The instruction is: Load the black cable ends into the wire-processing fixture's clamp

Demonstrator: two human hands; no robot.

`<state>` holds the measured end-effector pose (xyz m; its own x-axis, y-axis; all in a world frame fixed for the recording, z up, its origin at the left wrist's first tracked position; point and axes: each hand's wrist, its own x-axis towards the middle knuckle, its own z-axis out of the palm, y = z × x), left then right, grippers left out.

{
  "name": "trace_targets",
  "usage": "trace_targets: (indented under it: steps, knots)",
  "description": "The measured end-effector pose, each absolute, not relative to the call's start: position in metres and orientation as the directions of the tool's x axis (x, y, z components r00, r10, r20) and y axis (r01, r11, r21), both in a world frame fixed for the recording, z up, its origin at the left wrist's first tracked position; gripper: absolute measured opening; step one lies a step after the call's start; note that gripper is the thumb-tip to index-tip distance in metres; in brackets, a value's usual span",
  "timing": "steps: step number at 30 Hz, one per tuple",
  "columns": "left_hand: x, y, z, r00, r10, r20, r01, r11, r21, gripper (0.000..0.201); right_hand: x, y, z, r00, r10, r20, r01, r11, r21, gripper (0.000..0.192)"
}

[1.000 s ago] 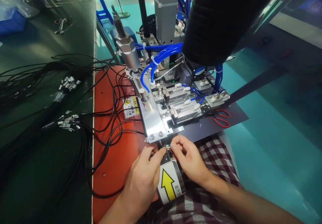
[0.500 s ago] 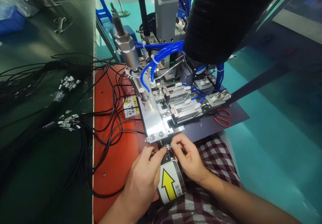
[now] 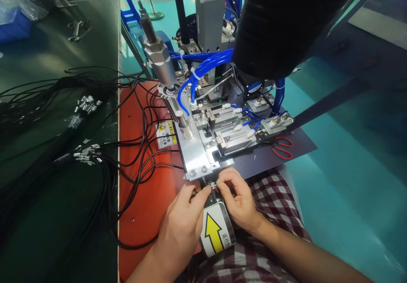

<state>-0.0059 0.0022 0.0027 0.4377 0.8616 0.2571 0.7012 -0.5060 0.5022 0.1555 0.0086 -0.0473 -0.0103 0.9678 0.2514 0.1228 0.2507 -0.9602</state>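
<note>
Pinching wire end [image 3: 213,185] between left hand [image 3: 184,219] and right hand [image 3: 238,198], both fingertips closed on it, just below plate [image 3: 193,156] edge.

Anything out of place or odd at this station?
Mostly tidy. Red-handled scissors lie on the dark plate beside the fixture, and loose metal terminals sit scattered among tangled black cables. Left hand and right hand pinch coloured wires.

Bare forearms, checked plaid garment [image 3: 270,194]
</note>
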Motion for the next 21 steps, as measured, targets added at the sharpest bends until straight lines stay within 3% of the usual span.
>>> trace_targets:
  steps: [4, 9, 13, 18, 21]
  knots:
    - [-0.005, 0.001, 0.002, 0.434, 0.863, 0.259, 0.704, -0.504, 0.501, 0.031, 0.156, 0.008, -0.048, -0.011, 0.973, 0.23, 0.131, 0.23, -0.964, 0.015]
    - [-0.005, 0.001, 0.003, 0.439, 0.864, 0.249, 0.713, -0.503, 0.489, 0.031, 0.157, 0.007, -0.044, -0.02, 0.994, 0.108, 0.139, 0.109, -0.984, 0.013]
    - [-0.005, 0.002, 0.005, 0.437, 0.865, 0.247, 0.707, -0.5, 0.5, 0.031, 0.158, 0.008, -0.033, -0.044, 0.997, -0.063, 0.117, -0.058, -0.991, 0.014]
    - [-0.006, 0.002, 0.004, 0.431, 0.865, 0.258, 0.719, -0.501, 0.481, 0.03, 0.158, 0.01, -0.026, -0.113, 0.932, -0.346, -0.035, -0.351, -0.936, 0.017]
    - [-0.006, 0.002, 0.003, 0.438, 0.861, 0.26, 0.715, -0.509, 0.479, 0.03, 0.163, 0.01, -0.027, -0.152, 0.91, -0.386, -0.04, -0.395, -0.918, 0.017]
